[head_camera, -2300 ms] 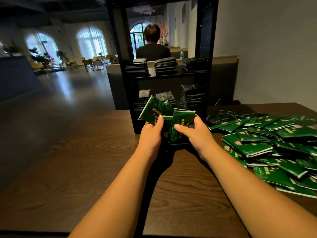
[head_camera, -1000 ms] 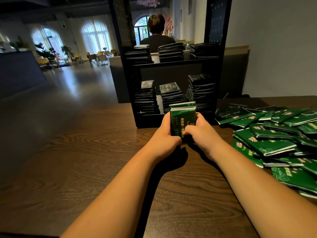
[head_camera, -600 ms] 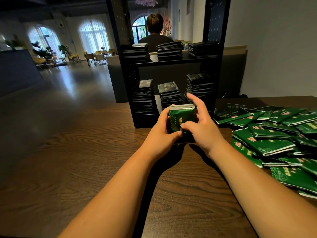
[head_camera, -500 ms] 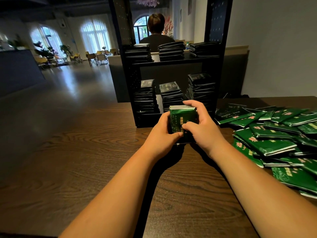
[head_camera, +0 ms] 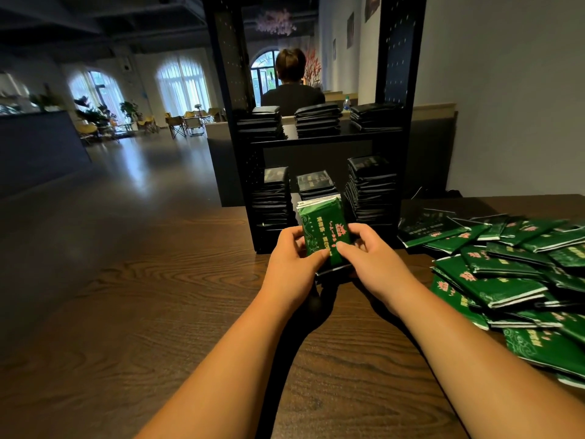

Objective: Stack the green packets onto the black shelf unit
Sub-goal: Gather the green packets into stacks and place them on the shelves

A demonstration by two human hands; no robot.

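A squared-up bundle of green packets (head_camera: 324,228) stands tilted just in front of the black shelf unit (head_camera: 392,90). My left hand (head_camera: 292,255) grips its left side and my right hand (head_camera: 368,251) grips its right side, both thumbs on the top packet's printed face. The shelf's lower level holds three dark stacks of packets (head_camera: 370,188), and the upper level holds three more stacks (head_camera: 318,120). A loose heap of green packets (head_camera: 506,270) lies on the table to the right.
The dark wooden table (head_camera: 158,312) stretches to the left and towards me. A person sits with their back to me behind the shelf (head_camera: 291,87). A grey wall (head_camera: 506,90) runs along the right. Far left are chairs and windows.
The fanned packets have been squared into one bundle. My right fingers, briefly over the bundle's top, have come back to its side, and the bundle now tilts with its face towards me.
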